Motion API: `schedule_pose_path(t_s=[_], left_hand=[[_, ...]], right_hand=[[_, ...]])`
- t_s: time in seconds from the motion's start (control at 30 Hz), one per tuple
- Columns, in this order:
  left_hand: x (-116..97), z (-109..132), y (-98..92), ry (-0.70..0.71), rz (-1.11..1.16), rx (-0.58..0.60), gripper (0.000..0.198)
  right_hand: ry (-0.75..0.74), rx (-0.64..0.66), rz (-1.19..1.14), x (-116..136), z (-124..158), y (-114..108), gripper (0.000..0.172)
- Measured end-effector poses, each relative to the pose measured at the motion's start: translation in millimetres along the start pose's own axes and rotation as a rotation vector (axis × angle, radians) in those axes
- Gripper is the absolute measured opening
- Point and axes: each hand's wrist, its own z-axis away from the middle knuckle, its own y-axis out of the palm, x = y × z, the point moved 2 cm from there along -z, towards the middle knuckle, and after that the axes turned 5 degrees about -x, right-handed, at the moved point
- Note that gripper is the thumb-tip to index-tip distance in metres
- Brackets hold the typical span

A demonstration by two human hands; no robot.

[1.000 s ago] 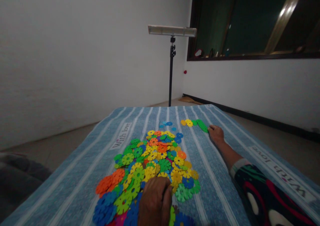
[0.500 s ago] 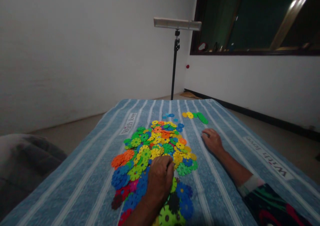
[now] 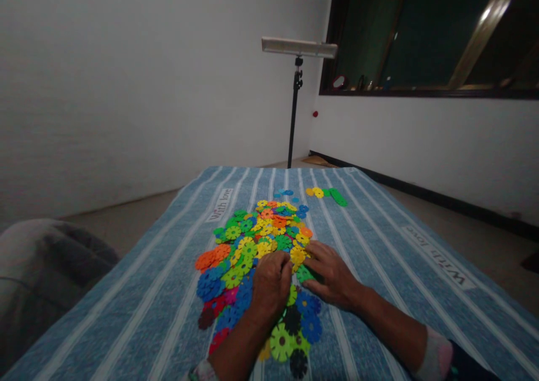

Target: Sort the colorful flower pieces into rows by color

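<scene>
A pile of colourful notched plastic discs lies spread on the striped blue cloth. My left hand rests over the middle of the pile, its fingers curled; whatever they may hold is hidden. On the right side of the pile, my right hand has its fingers apart, touching yellow and green discs. Orange discs and blue discs are grouped at the pile's left. Below my left hand are lime green discs and black discs.
Beyond the pile lie a green row of discs, a yellow disc and a few small blue ones. A lamp on a black stand rises behind the far edge. Grey fabric bulges at the left.
My right hand has moved left and nearer, from the bare cloth onto the pile's right side. My left hand has stayed over the pile. The view has shifted slightly.
</scene>
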Motion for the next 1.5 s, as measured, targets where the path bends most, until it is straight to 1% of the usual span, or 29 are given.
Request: schedule_pose_path(t_s=[0.2, 0.4, 0.7, 1.0, 1.13, 1.23, 1.37, 1.5], left_hand=[[0, 0, -0.3, -0.022, -0.011, 0.003, 0.019], [-1, -1, -1.3, -0.016, -0.003, -0.002, 0.019], [-1, 0, -1.0, -0.021, 0.001, -0.012, 0.018], [-1, -1, -2.1, -0.020, -0.011, 0.010, 0.018], [-2, -2, -1.7, -0.029, -0.025, 0.036, 0.018], [-3, -1, -1.6, -0.033, -0.018, 0.033, 0.018], [-3, -1, -1.8, -0.031, -0.010, 0.011, 0.017], [-1, -1, -1.2, -0.033, -0.007, 0.008, 0.016]], right_hand=[[-0.023, -0.022, 0.040, 3, 2, 1, 0.035], [-0.031, 0.018, 0.064, 5, -1, -1, 0.029], [-0.030, 0.034, 0.067, 4, 0, 0, 0.031], [-0.001, -0.036, -0.037, -1, 4, 3, 0.028], [0.046, -0.051, -0.095, -2, 4, 4, 0.025], [0.106, -0.063, -0.172, -3, 2, 2, 0.020], [0.240, -0.078, -0.270, -5, 0, -3, 0.011], [0.377, -0.097, -0.368, -12, 0, -12, 0.013]])
